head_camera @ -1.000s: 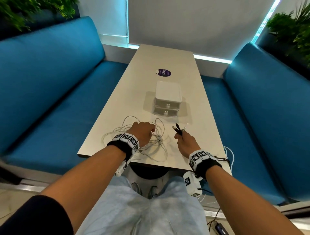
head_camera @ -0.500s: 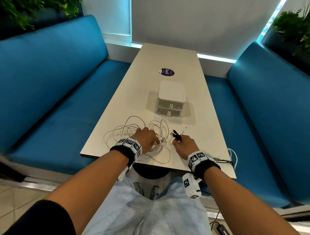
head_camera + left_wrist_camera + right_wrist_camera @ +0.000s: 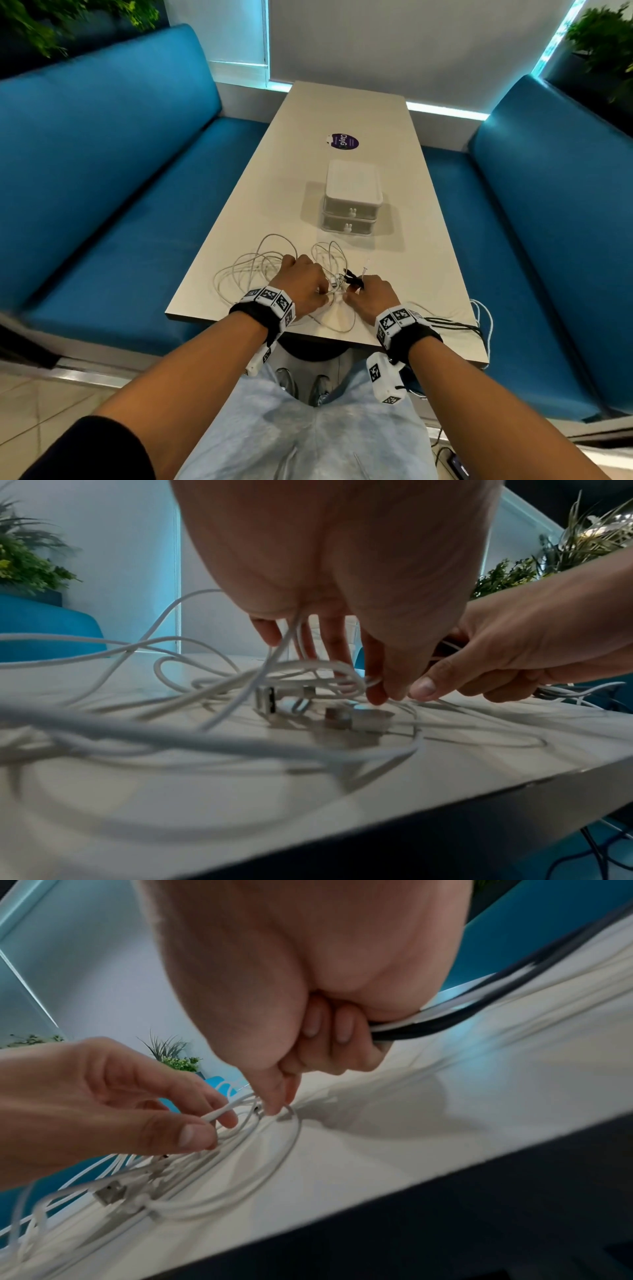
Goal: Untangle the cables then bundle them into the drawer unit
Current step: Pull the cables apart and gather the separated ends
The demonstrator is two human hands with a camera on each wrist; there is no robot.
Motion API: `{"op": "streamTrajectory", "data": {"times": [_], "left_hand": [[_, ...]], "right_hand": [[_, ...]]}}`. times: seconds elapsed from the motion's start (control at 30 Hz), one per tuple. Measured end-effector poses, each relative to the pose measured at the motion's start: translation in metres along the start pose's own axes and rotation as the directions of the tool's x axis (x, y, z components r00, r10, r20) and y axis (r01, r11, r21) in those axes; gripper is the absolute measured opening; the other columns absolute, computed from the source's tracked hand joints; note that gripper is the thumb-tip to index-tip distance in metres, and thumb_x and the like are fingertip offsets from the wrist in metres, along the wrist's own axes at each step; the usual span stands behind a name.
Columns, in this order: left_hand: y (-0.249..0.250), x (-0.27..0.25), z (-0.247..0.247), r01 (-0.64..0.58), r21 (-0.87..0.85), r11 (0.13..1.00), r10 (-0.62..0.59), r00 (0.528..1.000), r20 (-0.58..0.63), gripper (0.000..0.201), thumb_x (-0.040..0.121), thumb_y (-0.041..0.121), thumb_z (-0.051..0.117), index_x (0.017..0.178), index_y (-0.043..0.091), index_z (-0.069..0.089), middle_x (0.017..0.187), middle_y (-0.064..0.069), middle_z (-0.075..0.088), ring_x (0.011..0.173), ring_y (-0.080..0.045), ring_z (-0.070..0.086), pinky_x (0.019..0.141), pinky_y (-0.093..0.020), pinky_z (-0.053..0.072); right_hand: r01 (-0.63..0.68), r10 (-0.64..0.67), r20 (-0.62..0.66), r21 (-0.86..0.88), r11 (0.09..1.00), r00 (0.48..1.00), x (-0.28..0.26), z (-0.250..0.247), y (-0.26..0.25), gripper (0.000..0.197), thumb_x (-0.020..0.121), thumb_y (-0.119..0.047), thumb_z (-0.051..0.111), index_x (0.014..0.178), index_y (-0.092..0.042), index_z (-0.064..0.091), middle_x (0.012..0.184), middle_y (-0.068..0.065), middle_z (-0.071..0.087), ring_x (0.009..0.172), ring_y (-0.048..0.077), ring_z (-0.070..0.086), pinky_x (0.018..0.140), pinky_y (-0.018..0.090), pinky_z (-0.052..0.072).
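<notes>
A tangle of white cables [image 3: 255, 270] lies near the front edge of the table [image 3: 346, 102]. My left hand [image 3: 303, 282] reaches down into it, thumb and finger pinching one white cable [image 3: 373, 681]. USB plugs [image 3: 356, 718] lie under that hand. My right hand [image 3: 371, 294] is curled round a bundle of black cables [image 3: 441, 1020]; their plug ends [image 3: 352, 279] stick out past the fist. Its forefinger [image 3: 277, 1104] touches a white loop beside the left hand [image 3: 103, 1104]. The white two-drawer unit [image 3: 352, 202] stands behind, both drawers closed.
The black cables [image 3: 455, 325] and a white cable [image 3: 486, 315] trail off the table's right front corner. A purple sticker [image 3: 342, 141] lies beyond the drawer unit. Blue benches [image 3: 102, 178] flank the table on both sides.
My right hand has moved left with the black cables until it meets my left hand at the white tangle. The left hand has shifted slightly towards the front edge.
</notes>
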State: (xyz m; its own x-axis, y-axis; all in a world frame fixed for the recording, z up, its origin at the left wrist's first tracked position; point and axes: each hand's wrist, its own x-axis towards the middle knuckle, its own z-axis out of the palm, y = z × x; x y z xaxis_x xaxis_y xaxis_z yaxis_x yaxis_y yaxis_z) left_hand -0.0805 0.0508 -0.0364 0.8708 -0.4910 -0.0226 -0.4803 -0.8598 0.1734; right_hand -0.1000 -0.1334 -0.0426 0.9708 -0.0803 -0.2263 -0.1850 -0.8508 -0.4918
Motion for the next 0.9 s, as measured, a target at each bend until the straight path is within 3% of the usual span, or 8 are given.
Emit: {"op": "streamTrajectory", "data": {"times": [0.17,0.27,0.37,0.53,0.67,0.77,0.9], "left_hand": [[-0.002,-0.002,-0.002,-0.012,0.029,0.999,0.015,0.996,-0.093,0.028,0.086,0.055,0.059,0.095,0.034,0.075,0.114,0.018,0.061,0.125,-0.018,0.034,0.097,-0.043,0.017],[-0.001,-0.002,-0.011,0.007,0.067,0.998,0.003,0.99,-0.144,0.032,0.093,0.056,0.051,0.102,0.036,0.074,0.109,0.015,0.061,0.118,-0.02,0.039,0.094,-0.042,0.02],[0.004,-0.001,-0.016,0.001,0.125,0.992,0.014,0.993,-0.118,0.035,0.1,0.05,0.042,0.104,0.033,0.073,0.103,0.007,0.06,0.108,-0.023,0.044,0.092,-0.043,0.024],[0.008,0.001,-0.013,-0.003,0.111,0.994,0.011,0.997,-0.075,0.028,0.1,0.045,0.045,0.119,0.038,0.064,0.105,0.007,0.065,0.107,-0.021,0.051,0.093,-0.045,0.025],[0.014,0.003,-0.01,-0.009,0.106,0.994,0.016,0.998,-0.067,0.026,0.098,0.045,0.048,0.118,0.038,0.064,0.104,0.007,0.066,0.107,-0.019,0.052,0.094,-0.044,0.023],[0.017,0.005,-0.009,-0.002,0.107,0.994,0.008,0.998,-0.055,0.025,0.098,0.043,0.048,0.112,0.035,0.067,0.1,0.007,0.067,0.105,-0.019,0.052,0.095,-0.043,0.022],[0.017,0.006,-0.009,0.009,0.104,0.995,-0.004,0.999,-0.049,0.023,0.096,0.041,0.051,0.095,0.028,0.07,0.09,0.005,0.067,0.099,-0.019,0.052,0.094,-0.043,0.023]], "right_hand": [[-0.054,0.053,-0.051,-0.023,0.998,0.997,0.003,0.0,0.001,0.031,0.093,-0.034,0.053,0.113,-0.011,0.062,0.113,0.014,0.065,0.104,0.034,0.061,0.079,0.033,0.047],[-0.068,0.069,-0.093,0.018,0.998,0.993,0.004,-0.004,-0.001,0.034,0.095,-0.031,0.051,0.117,-0.006,0.059,0.115,0.018,0.064,0.108,0.037,0.059,0.083,0.035,0.047],[-0.043,0.052,-0.125,0.075,0.996,0.991,0.004,-0.011,-0.002,0.036,0.099,-0.029,0.046,0.117,0.0,0.057,0.115,0.024,0.064,0.111,0.041,0.057,0.086,0.037,0.044],[0.02,0.008,-0.155,0.178,0.984,0.988,0.001,-0.024,0.0,0.029,0.098,-0.03,0.048,0.107,-0.006,0.063,0.102,0.018,0.068,0.1,0.038,0.06,0.075,0.034,0.041],[0.106,-0.082,-0.093,0.297,0.949,0.992,-0.005,-0.029,-0.001,0.024,0.093,-0.031,0.058,0.108,-0.018,0.07,0.099,0.008,0.071,0.096,0.028,0.063,0.081,0.033,0.047],[0.115,-0.115,-0.009,0.195,0.974,0.993,-0.004,-0.027,0.002,0.024,0.094,-0.027,0.056,0.11,-0.016,0.07,0.098,0.007,0.07,0.093,0.027,0.063,0.075,0.03,0.043],[0.026,-0.029,0.046,0.057,0.998,0.999,0.0,-0.018,0.003,0.03,0.096,-0.029,0.052,0.109,-0.007,0.066,0.104,0.015,0.068,0.098,0.035,0.062,0.071,0.029,0.041]]}}
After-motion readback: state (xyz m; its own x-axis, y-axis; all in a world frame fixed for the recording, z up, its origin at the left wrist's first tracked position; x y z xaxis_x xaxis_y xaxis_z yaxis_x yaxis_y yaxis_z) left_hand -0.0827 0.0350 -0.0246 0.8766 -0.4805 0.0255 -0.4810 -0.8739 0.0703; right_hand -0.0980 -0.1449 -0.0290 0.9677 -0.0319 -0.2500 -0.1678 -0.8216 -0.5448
